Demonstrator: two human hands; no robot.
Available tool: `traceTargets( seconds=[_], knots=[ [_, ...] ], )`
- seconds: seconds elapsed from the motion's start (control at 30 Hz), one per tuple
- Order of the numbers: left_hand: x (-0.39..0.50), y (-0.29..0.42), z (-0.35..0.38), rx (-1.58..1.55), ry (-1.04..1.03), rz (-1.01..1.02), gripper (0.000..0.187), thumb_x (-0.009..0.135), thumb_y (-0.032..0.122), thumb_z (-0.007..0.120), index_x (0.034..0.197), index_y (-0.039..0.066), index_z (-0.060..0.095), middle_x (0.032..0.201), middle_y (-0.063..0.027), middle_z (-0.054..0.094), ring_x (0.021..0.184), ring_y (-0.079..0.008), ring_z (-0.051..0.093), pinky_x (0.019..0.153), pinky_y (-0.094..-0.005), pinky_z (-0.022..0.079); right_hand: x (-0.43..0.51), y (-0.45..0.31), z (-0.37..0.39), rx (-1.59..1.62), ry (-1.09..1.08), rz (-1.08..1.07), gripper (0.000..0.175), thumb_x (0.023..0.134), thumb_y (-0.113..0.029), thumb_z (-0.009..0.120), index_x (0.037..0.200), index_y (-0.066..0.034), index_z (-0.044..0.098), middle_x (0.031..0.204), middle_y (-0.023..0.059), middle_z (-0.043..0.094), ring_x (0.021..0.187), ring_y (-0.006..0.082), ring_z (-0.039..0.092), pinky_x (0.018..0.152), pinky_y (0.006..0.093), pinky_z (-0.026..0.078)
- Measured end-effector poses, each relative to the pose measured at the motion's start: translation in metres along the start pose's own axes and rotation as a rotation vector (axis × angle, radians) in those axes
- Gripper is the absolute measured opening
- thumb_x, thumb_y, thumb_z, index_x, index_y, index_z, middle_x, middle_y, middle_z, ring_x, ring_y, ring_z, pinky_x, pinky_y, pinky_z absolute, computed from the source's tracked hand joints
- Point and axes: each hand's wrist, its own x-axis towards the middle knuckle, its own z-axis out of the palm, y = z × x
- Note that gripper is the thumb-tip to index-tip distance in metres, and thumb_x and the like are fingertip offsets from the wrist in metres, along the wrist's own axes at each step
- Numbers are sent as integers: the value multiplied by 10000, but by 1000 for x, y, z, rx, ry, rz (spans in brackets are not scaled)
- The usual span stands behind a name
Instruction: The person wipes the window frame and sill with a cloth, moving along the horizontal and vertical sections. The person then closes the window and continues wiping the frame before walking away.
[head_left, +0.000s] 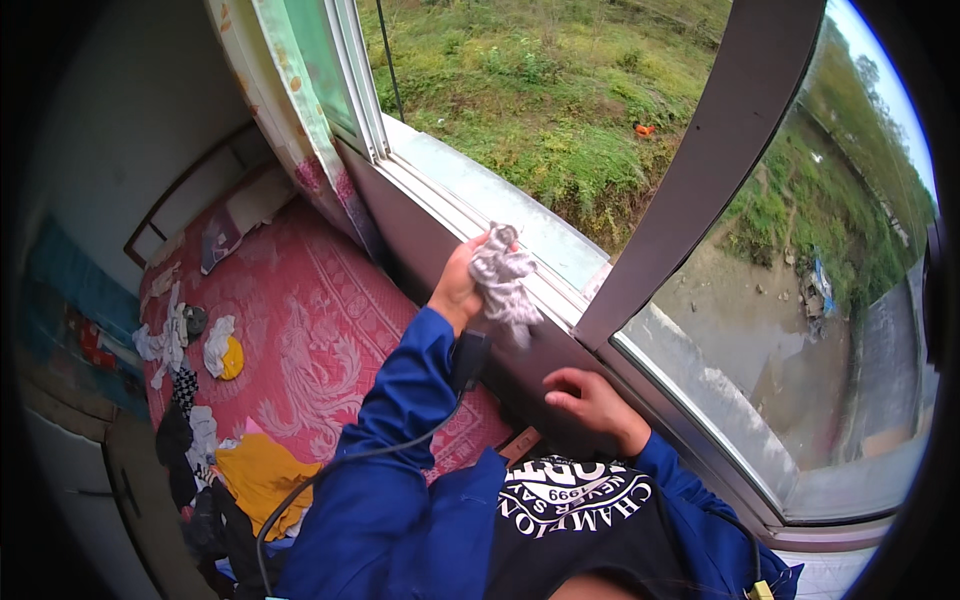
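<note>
My left hand (459, 286) is raised beside the window track and grips a crumpled, striped grey-and-white cloth (504, 281). The cloth hangs down from the fingers, its lower end blurred. Lower and to the right, my right hand (589, 401) is in front of the dark wall panel under the window, fingers curled and apart, with nothing in it. The window sill track (465, 206) runs just behind the cloth.
A bed with a red patterned cover (322, 330) lies at the left, bearing a yellow cloth (262, 480) and several garments. A curtain (300, 112) hangs by the open window. A thick window post (697, 172) stands at the right. A cable (360, 455) crosses my left sleeve.
</note>
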Motion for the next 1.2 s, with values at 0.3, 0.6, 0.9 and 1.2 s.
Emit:
traceTargets(
  seconds=[0.3, 0.6, 0.9, 1.2],
  knots=[
    [-59, -36, 2, -130, -74, 32, 269, 930, 180, 483, 1112, 4, 573, 1038, -120, 643, 924, -227, 638, 834, -357, 520, 61, -8, 49, 853, 66, -262, 971, 810, -361, 724, 1486, -98, 78, 1405, 151, 354, 1246, 223, 421, 1013, 368, 368],
    [0, 108, -72, 1201, 392, 464, 235, 819, 116, 692, 1001, -29, 654, 938, -56, 677, 854, -110, 608, 772, -278, 501, 70, 0, 59, 1025, 90, 123, 283, 875, -22, 570, 1152, 40, 567, 1080, 97, 639, 972, 191, 627, 873, 332, 493],
    [146, 223, -84, 2421, 872, 1079, 109, 752, 124, 615, 856, 95, 599, 937, -76, 581, 934, -259, 549, 815, -381, 426, 57, 43, 43, 904, 39, 266, 326, 855, -93, 657, 1161, 0, 593, 1094, 63, 646, 981, 164, 622, 876, 321, 490],
    [163, 303, -18, 2534, 1005, 1548, 428, 748, 159, 626, 1157, 74, 539, 1244, -107, 536, 1226, -271, 446, 1104, -451, 207, 53, 65, 39, 796, -95, 332, 397, 843, -120, 682, 1204, 2, 571, 1146, 43, 621, 1029, 137, 582, 915, 299, 452]
  ],
)
